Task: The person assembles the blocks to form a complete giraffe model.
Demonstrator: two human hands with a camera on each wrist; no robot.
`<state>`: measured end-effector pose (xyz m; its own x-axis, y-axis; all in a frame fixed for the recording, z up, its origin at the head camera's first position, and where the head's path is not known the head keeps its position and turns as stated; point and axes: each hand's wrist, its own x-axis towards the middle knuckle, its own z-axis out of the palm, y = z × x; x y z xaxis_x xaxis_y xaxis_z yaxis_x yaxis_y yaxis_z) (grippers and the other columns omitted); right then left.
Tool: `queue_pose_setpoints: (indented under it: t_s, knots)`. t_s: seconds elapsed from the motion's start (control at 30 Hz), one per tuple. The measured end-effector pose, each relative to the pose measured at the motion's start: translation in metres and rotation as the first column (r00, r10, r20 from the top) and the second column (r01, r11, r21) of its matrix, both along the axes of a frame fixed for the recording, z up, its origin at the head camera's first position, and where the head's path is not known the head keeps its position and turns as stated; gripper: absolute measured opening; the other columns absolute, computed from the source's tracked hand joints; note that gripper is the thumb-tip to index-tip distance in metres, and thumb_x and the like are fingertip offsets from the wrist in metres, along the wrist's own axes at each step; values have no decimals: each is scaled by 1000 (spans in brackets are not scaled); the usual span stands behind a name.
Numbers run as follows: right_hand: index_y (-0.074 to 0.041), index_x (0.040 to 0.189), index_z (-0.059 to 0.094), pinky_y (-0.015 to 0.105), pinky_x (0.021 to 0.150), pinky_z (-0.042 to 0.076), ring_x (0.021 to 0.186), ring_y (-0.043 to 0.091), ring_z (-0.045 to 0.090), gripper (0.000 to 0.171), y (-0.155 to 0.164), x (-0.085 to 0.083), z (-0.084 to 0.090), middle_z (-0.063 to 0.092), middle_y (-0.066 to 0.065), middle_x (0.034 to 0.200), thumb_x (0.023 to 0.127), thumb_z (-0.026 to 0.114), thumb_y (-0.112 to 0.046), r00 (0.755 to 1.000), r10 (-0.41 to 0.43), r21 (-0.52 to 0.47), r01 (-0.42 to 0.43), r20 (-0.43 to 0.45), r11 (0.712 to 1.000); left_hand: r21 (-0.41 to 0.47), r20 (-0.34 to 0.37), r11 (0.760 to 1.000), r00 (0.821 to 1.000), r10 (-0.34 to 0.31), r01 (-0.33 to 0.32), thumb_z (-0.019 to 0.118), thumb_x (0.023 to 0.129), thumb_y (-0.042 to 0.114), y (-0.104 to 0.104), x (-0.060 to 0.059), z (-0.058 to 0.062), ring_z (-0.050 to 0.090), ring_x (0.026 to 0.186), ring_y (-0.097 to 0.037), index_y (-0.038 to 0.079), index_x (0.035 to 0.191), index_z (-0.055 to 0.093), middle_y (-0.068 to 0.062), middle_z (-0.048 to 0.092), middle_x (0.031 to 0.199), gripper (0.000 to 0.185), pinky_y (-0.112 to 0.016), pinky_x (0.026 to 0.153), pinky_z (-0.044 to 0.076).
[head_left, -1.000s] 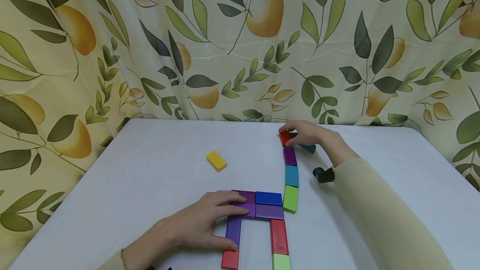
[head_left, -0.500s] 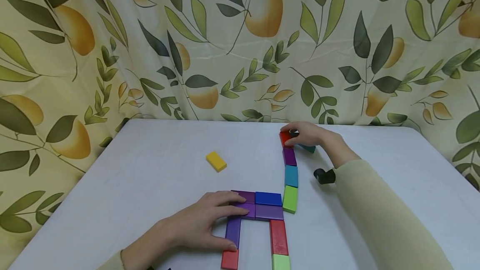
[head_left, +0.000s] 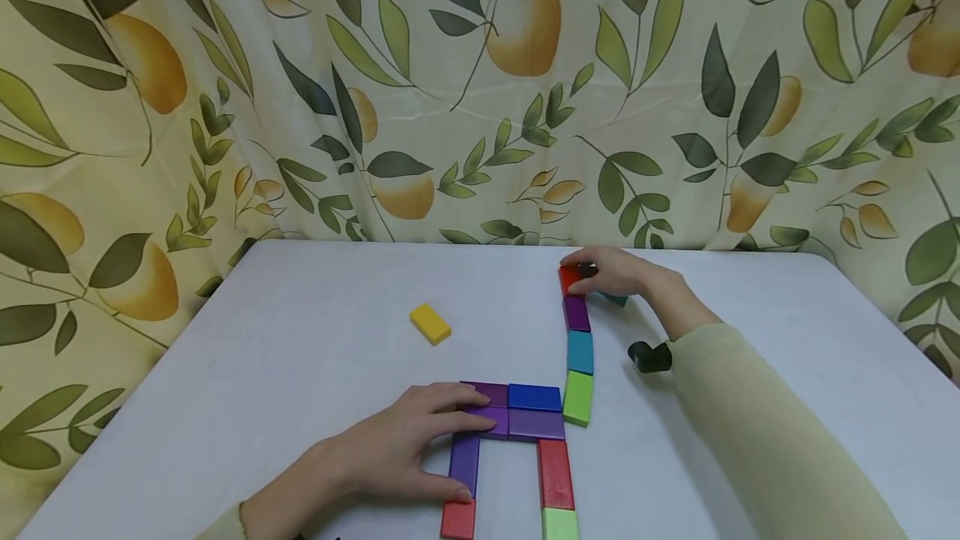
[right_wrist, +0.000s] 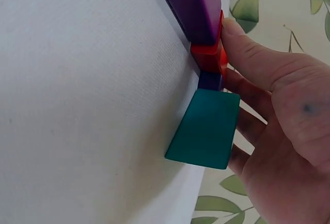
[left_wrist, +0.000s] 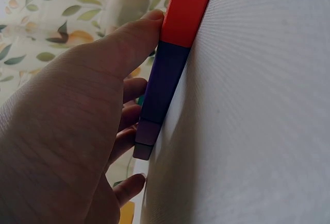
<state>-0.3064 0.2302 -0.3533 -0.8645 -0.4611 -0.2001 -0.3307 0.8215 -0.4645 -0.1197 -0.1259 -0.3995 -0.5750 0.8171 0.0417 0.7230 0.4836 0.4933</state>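
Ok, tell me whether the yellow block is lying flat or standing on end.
Lying flat. The yellow block rests on its broad face on the table, alone, apart from both hands.

Smooth, satin-painted blocks (head_left: 535, 424) lie on a finely woven white tablecloth (head_left: 315, 357).

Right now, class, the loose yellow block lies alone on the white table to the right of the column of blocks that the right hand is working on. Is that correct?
Not quite. The head view shows the yellow block lying alone on the white table, but to the left of the column that the right hand is working on, not the right.
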Motion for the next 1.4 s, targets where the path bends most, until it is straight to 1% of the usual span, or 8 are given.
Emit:
queue_pose_setpoints:
  t_s: [0.57,0.7,0.87,0.97,1.17,1.4]
  knots:
    - [-2,144,54,64,107,35,133,46,39,54,-1,0,-4,47,27,144,97,69,-23,1000,10,-6,-10,-23,1000,-1,12,1000,1000,3,-3,64,90,64,0,-1,-2,29,145,-15,35,147,52,13,35,157,65,-49,113,35]
    - [-1,145,53,64,107,35,134,46,40,52,2,0,-4,48,27,144,99,67,-23,999,-1,-9,0,-35,1000,-5,10,1000,1000,3,-3,64,90,64,0,-1,-2,30,144,-15,35,147,52,13,35,156,65,-49,112,35]
    - [3,141,54,61,106,39,128,44,47,44,5,-2,-4,54,26,137,101,61,-15,996,-45,-32,43,-72,999,-6,7,1000,1000,5,-5,64,90,63,0,-1,-1,30,144,-15,35,147,52,13,35,156,65,-49,112,35]
    - [5,139,55,59,104,41,123,43,50,41,6,-4,-3,57,26,133,101,60,-9,996,-64,-42,61,-68,997,-5,3,1000,1000,5,-5,65,90,63,-1,-1,-1,30,145,-15,35,147,52,13,35,156,65,-49,112,35]
    - [6,137,56,59,105,41,122,43,51,41,8,-3,-2,56,27,131,97,62,-4,996,-85,-25,84,-36,996,5,0,1000,1000,-3,3,65,90,63,0,0,0,29,145,-16,33,147,53,12,36,157,66,-48,113,34]
    - [7,136,56,59,105,41,121,43,50,42,12,-2,-2,56,28,130,95,63,-1,993,-110,-4,110,-35,994,-3,-6,1000,1000,-3,3,64,90,63,0,0,0,29,145,-16,33,147,53,12,36,157,65,-48,113,35]
